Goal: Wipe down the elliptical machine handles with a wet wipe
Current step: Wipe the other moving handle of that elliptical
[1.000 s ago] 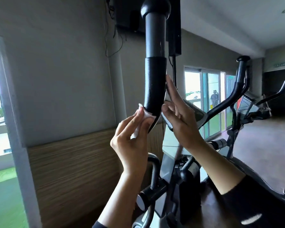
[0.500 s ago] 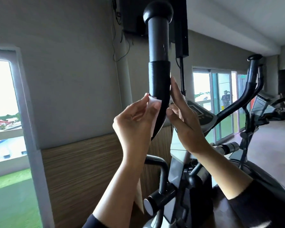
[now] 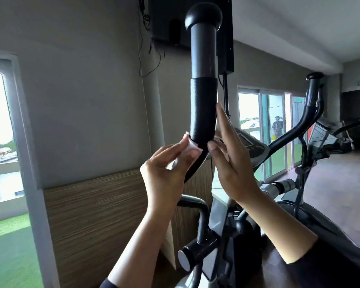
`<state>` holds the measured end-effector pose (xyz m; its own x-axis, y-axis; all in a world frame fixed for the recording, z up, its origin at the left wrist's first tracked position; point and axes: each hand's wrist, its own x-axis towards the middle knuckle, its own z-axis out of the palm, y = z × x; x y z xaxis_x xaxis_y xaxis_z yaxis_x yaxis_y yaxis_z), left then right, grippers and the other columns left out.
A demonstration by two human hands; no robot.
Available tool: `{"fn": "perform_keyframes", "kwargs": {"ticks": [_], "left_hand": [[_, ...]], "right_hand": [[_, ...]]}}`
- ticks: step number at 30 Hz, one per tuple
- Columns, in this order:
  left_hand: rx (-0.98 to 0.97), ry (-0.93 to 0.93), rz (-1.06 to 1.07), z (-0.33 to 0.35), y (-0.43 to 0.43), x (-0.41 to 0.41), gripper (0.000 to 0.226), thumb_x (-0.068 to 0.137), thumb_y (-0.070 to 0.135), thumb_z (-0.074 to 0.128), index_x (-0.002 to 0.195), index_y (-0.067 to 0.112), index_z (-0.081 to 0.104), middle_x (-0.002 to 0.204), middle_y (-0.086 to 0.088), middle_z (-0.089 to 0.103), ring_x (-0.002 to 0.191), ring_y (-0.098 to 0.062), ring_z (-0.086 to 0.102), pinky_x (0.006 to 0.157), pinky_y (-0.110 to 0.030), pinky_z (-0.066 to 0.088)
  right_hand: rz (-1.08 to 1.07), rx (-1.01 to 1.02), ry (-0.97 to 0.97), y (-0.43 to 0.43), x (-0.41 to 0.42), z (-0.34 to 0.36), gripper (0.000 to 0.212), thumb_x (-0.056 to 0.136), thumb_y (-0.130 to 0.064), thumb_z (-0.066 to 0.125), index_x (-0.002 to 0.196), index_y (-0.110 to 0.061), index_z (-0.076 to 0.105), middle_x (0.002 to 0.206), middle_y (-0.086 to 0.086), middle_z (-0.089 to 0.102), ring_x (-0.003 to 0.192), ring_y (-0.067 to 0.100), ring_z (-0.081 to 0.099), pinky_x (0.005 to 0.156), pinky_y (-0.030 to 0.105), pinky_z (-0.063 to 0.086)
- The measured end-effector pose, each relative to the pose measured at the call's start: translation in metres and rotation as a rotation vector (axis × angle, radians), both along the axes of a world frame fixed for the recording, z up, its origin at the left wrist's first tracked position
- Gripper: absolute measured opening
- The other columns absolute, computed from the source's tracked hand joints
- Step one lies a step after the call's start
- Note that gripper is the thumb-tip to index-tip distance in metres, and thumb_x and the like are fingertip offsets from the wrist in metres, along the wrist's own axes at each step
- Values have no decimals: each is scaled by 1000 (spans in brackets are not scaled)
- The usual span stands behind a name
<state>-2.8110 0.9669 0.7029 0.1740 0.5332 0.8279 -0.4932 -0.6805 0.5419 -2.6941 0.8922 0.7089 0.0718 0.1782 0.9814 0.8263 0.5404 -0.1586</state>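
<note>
The grey and black elliptical machine (image 3: 222, 235) stands directly ahead. Its tall black tubular near handle with a rounded knob cap (image 3: 204, 50) rises almost straight up between the two hands. A second curved black handle (image 3: 312, 104) stands well apart on the right side.

A textured black foam grip sleeve (image 3: 204, 113) covers the middle of the near handle and bends down toward the machine at its lower end.

The right hand (image 3: 233, 163) lies flat along the right side of that sleeve. Its fingers are straight and point upward, and it holds nothing.

The left hand (image 3: 164, 173) pinches a small folded white wet wipe (image 3: 190, 147) between thumb and fingertips and presses it against the left edge of the sleeve, right at the bend.

Nearly all of the sleeve, the bare tube and the knob lie above the wipe along the handle's upright axis. The next stroke therefore probably needs to run upward, led by the left hand, while the right hand steadies the opposite side.
</note>
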Motion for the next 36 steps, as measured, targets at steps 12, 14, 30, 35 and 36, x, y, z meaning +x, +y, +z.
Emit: {"fn": "perform_keyframes", "kwargs": {"ticks": [12, 14, 30, 35, 36], "left_hand": [[100, 165, -289, 14, 37, -2, 33, 77, 30, 74, 108, 18, 73, 84, 5, 71, 82, -7, 67, 76, -23, 51], [102, 166, -378, 24, 40, 0, 32, 80, 25, 72, 108, 10, 73, 91, 1, 75, 86, -9, 70, 78, -24, 54], [286, 356, -754, 31, 94, 25, 22, 86, 25, 70, 106, 16, 75, 92, -4, 76, 86, -12, 66, 91, -42, 52], [412, 459, -825, 13, 140, 33, 18, 83, 27, 70, 100, 25, 74, 95, 12, 74, 86, 0, 65, 84, -20, 51], [423, 487, -841, 6, 153, 35, 20, 81, 30, 68, 99, 24, 74, 95, 14, 73, 84, 2, 63, 79, -17, 49]], "right_hand": [[-217, 21, 11, 6, -12, -8, 65, 96, -10, 43, 152, -6, 10, 157, 15, 23, 141, 36, 32, 109, 58, 32], [-271, 28, 28, 8, -18, -9, 64, 97, -11, 42, 151, -12, 10, 155, 17, 26, 139, 37, 35, 108, 58, 34], [-792, 118, 167, 27, -61, -21, 63, 98, -19, 42, 151, -27, 9, 160, 6, 18, 145, 27, 24, 114, 55, 26], [-922, 100, 177, 32, -69, -29, 66, 97, -14, 45, 153, -22, 10, 160, 4, 15, 145, 27, 24, 110, 55, 33], [-934, 92, 192, 34, -71, -32, 67, 97, -13, 47, 153, -22, 10, 160, 4, 14, 145, 28, 24, 109, 51, 37]]}}
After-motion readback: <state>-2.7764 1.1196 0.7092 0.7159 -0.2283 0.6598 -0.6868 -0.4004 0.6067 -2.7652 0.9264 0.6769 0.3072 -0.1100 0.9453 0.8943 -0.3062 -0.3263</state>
